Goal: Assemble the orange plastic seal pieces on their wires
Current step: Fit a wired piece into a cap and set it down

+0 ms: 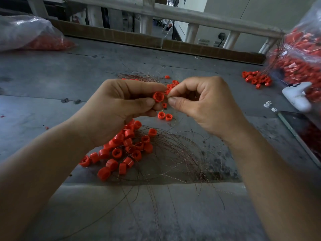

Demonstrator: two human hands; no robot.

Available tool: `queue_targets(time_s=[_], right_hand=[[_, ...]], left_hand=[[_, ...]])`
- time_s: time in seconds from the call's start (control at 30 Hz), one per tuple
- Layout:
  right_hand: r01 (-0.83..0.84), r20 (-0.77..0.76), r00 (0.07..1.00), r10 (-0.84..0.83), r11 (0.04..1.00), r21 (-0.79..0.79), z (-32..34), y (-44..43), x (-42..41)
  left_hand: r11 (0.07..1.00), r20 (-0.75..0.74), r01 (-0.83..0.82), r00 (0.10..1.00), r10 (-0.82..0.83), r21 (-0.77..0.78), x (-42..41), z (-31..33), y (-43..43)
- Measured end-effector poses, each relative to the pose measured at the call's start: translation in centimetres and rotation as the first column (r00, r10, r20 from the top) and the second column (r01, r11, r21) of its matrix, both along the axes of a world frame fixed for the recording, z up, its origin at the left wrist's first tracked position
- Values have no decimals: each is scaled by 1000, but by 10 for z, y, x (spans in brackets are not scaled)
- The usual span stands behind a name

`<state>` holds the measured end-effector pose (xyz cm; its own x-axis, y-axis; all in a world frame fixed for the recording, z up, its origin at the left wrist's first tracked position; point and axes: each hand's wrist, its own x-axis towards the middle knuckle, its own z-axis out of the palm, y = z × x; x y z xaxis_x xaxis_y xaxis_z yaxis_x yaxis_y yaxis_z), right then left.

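Scuffed grey bench (52,75) — L hand (121,103) pinch: round orange cap (158,96); R hand (205,105) pinch: wire (167,97)

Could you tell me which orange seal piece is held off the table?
The piece pinched by the left hand, open end toward the camera; the piles lie on the table.

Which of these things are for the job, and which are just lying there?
For the job: orange cap in the left hand; pile of orange caps; loose wires; bag of orange pieces.
Just lying about: white gadget; dark flat screen; small white bits.
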<state>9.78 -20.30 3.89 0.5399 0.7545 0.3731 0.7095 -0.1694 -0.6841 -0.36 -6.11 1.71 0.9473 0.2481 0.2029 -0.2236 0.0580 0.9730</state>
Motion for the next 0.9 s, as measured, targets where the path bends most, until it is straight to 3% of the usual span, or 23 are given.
queue_targets(time_s=[0.2, 0.47, 0.7, 0.9], right_hand=[[1, -11, 1000, -1, 1000, -12, 1, 0, 1], [-22, -156, 987, 26, 999, 29, 3, -1, 2], [-74, -385, 918, 95, 995, 69, 4, -2, 0], [-101, -406, 907, 112, 994, 50, -1, 2, 2]], left_hand=[[999, -8, -23, 1000, 23, 45, 0, -1, 1], [999, 36, -5, 999, 4, 34, 1, -3, 5], [991, 78, 96, 993, -89, -98, 1, -4, 4], [973, 64, 148, 988, -139, -178, 2, -6, 4]])
